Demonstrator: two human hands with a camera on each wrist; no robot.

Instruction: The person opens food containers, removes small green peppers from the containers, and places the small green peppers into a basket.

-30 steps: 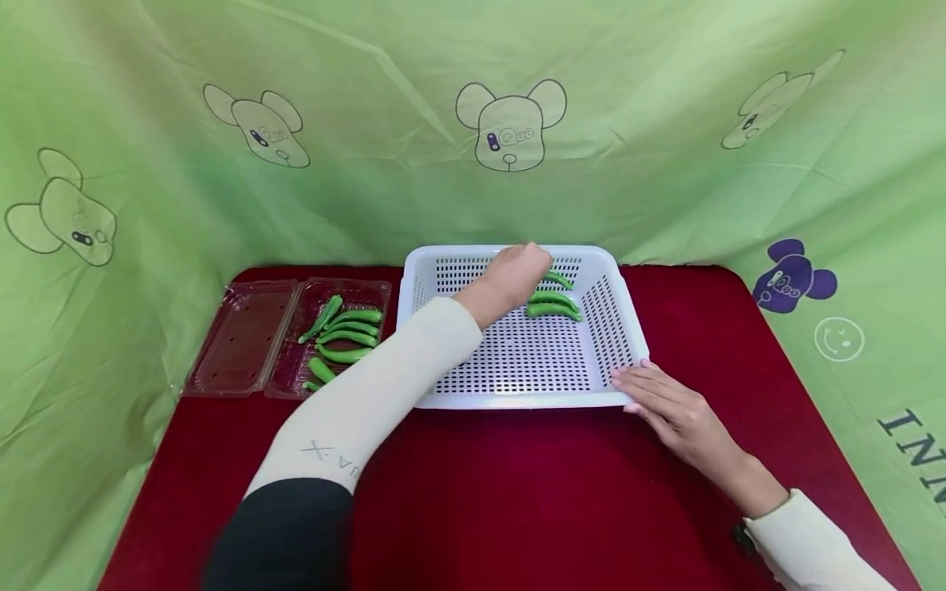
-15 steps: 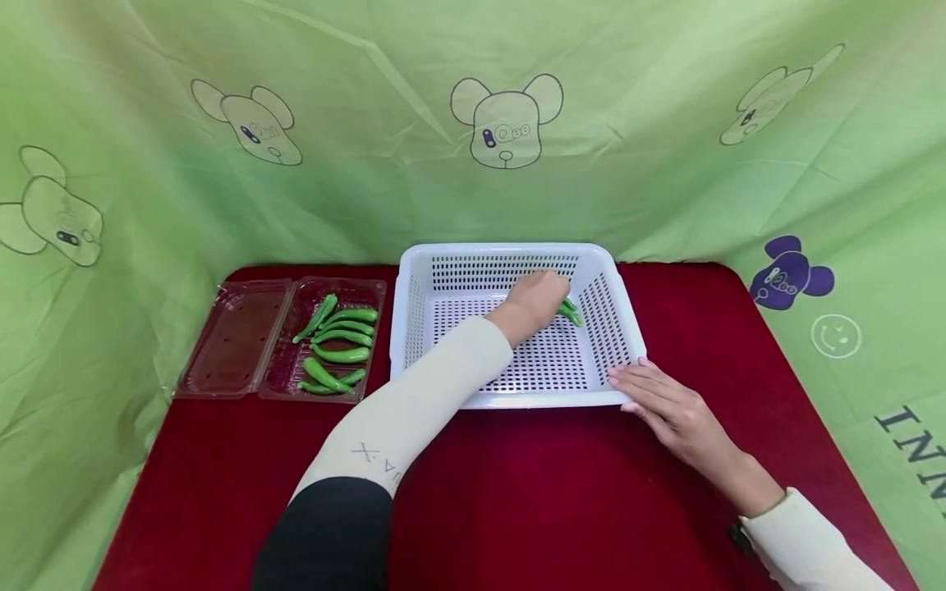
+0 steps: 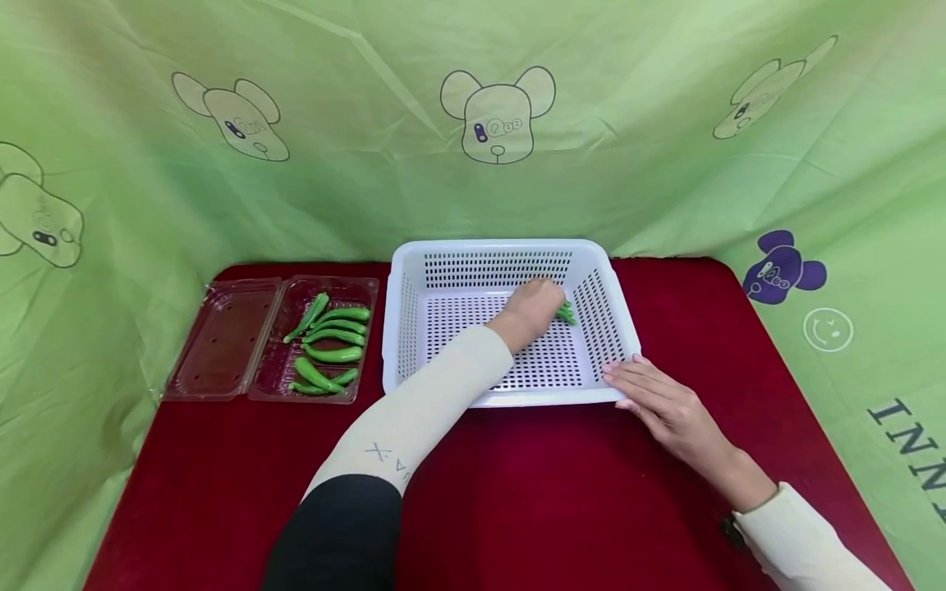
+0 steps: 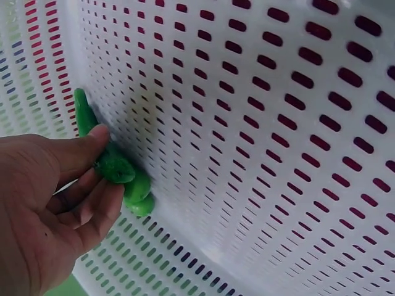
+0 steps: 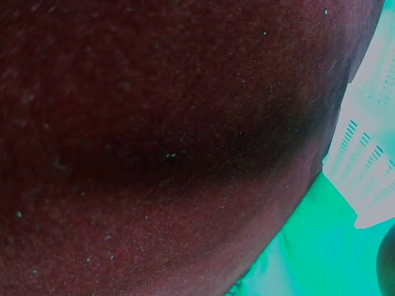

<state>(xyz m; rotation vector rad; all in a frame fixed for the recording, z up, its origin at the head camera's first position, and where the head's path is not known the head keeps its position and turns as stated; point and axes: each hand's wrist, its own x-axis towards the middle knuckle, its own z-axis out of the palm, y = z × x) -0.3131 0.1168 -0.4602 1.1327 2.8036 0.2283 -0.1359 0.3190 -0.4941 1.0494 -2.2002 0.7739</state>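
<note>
In the head view my left hand is down inside a white slotted plastic basket, on its right side. The left wrist view shows its thumb and fingers pinching a long green pepper close to the basket floor. More green peppers lie right against that one, partly covered by it. In the head view only pepper tips show past the hand. My right hand rests with extended fingers on the basket's front right corner.
Left of the basket lies an open clear plastic box with several green peppers in one half; its lid is folded out leftward. A red cloth covers the table. Green fabric walls stand behind and at both sides.
My left hand has gone lower into the basket and a little to the right, onto the peppers there. My right hand stays on the corner. The whole head view has shifted slightly.
</note>
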